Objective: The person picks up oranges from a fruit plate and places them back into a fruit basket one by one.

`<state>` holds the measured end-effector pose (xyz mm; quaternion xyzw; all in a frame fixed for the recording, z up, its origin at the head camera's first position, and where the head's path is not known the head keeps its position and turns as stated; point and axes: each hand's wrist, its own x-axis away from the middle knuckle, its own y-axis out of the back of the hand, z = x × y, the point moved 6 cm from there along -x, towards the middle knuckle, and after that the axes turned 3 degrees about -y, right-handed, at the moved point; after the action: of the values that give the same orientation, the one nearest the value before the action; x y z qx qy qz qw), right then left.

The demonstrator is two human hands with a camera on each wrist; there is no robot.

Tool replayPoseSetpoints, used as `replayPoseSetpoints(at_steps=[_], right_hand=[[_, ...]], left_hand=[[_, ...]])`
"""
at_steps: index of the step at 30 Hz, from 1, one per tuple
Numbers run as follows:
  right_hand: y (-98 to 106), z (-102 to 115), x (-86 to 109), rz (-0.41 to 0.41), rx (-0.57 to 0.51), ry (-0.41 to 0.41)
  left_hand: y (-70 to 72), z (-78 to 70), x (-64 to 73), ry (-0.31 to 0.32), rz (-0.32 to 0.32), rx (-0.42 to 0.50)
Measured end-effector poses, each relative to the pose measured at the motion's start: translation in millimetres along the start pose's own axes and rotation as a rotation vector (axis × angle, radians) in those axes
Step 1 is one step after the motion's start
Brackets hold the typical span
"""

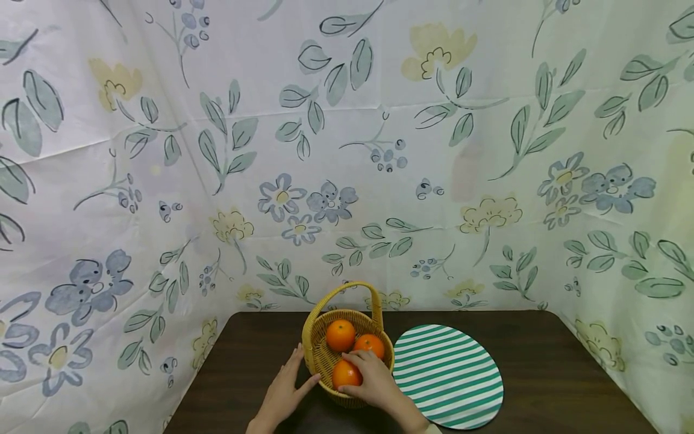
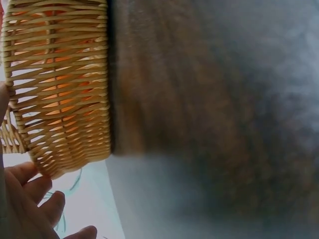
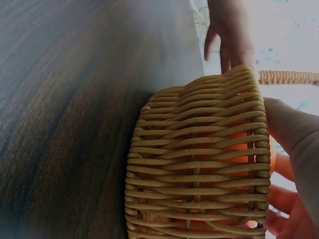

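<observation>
A yellow wicker basket (image 1: 313, 337) with a tall arched handle stands on the dark table. Inside it lie an orange (image 1: 340, 335) at the back, another orange (image 1: 370, 345) at the right, and a front orange (image 1: 345, 375). My right hand (image 1: 378, 381) reaches over the rim and grips the front orange, thumb toward me and fingers over its far side. With fingers spread, my left hand (image 1: 283, 389) touches the basket's left side. In the left wrist view, the left fingertips (image 2: 45, 186) meet the woven wall. The right wrist view shows the basket wall hiding most of the fruit.
A round placemat (image 1: 447, 377) with green and white stripes lies right of the basket. The dark wooden table (image 1: 547, 361) extends on both sides. Floral cloth (image 1: 347, 181) hangs behind the table and along its sides.
</observation>
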<state>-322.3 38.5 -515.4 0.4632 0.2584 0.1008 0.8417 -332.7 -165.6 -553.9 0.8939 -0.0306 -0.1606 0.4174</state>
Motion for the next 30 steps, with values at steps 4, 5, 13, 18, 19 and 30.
replayPoseSetpoints(at_steps=[4, 5, 13, 18, 19, 30], right_hand=[[1, -1, 1.1, -0.008, 0.014, 0.026], [2, -1, 1.4, -0.013, 0.017, 0.033], [9, -5, 2.1, -0.048, 0.004, 0.070], [17, -8, 2.2, -0.077, -0.003, 0.090], [19, -8, 2.0, -0.084, -0.003, 0.095], [44, -20, 3.3, -0.130, -0.015, 0.083]], left_hand=[[2.5, -3.8, -3.3, -0.027, 0.010, -0.025], [3.5, -5.0, -4.3, -0.036, 0.010, -0.034], [13.1, -10.3, -11.4, -0.074, 0.009, -0.061], [17.8, -11.2, -12.0, -0.077, 0.006, -0.060], [18.8, -11.6, -11.8, -0.079, 0.003, -0.063], [33.2, -25.9, -16.2, -0.147, -0.056, -0.093]])
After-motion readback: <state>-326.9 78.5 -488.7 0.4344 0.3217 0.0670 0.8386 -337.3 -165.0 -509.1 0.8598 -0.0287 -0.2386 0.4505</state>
